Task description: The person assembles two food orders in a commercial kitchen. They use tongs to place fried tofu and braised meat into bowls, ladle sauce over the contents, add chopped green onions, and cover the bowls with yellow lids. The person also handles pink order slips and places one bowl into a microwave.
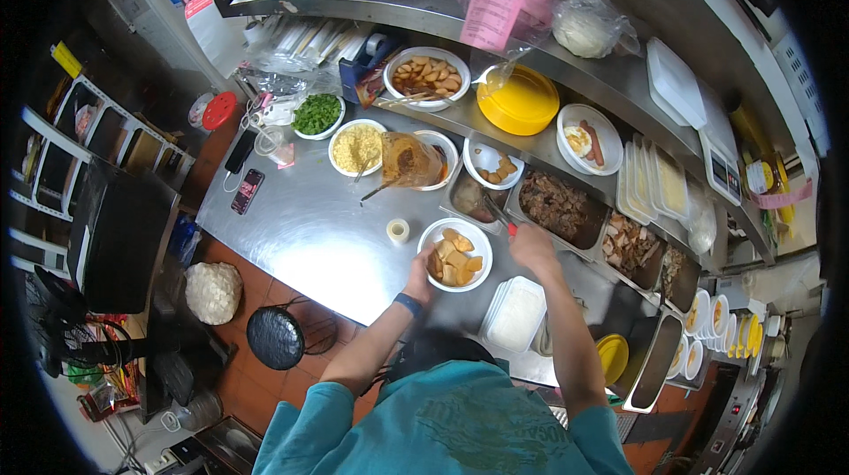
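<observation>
My left hand [420, 279] grips the left rim of a white bowl [485, 248] on the steel counter. Pale yellow-brown chunks of food [456, 259] lie in the bowl. In my closed right hand [533, 250] is a red-handled metal utensil [512, 229]. Its far end reaches into a steel pan [469, 195] beyond the bowl; that tip is hard to make out, so I cannot tell its kind. Beside my right forearm sits a white rectangular container [516, 314] of white food. A small roll of tape [398, 230] stands left of the bowl.
Steel pans of chopped meat [557, 203] run along the right. Behind stand bowls of chopped greens [317, 114], yellow crumbly food [356, 146] and a brown-stained tub [412, 160]. A phone [248, 192] lies at left. A shelf [566, 77] overhangs the back; a black stool [276, 337] stands on the floor.
</observation>
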`<state>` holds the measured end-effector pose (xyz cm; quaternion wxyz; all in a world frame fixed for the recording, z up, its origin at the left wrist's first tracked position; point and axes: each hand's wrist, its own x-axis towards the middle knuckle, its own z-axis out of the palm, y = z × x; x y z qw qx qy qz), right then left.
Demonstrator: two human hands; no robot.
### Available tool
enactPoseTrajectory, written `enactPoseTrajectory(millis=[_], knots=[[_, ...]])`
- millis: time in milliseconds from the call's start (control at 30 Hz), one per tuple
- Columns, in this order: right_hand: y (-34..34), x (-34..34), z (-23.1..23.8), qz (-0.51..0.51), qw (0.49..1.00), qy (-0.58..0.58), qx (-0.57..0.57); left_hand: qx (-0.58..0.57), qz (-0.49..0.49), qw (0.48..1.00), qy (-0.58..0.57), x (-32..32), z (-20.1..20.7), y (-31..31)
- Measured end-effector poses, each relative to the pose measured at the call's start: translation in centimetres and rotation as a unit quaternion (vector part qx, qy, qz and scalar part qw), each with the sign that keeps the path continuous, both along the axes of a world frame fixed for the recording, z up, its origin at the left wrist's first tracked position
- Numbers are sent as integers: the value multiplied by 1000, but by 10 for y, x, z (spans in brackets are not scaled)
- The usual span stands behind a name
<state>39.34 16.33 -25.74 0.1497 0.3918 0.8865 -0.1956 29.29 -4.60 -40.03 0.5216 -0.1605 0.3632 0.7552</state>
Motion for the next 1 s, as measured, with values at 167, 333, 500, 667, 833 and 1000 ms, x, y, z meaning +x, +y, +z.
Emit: enactPoseTrajectory(millis=[167,333,500,667,833,1000], knots=[[3,28,-2,-118,981,70,-136,-22,13,1000,5,3,11,7],[-17,90,27,-163,941,129,-267,-52,25,998,7,1,7,10],[-65,154,27,-170,896,159,-379,-27,22,998,61,6,-21,-5],[-87,221,30,-164,845,251,-442,62,-37,991,111,4,-27,-29],[-116,363,89,-442,687,381,-432,30,-11,998,58,22,26,-44],[-113,507,136,-615,682,363,-162,-7,-3,997,74,72,94,-32]])
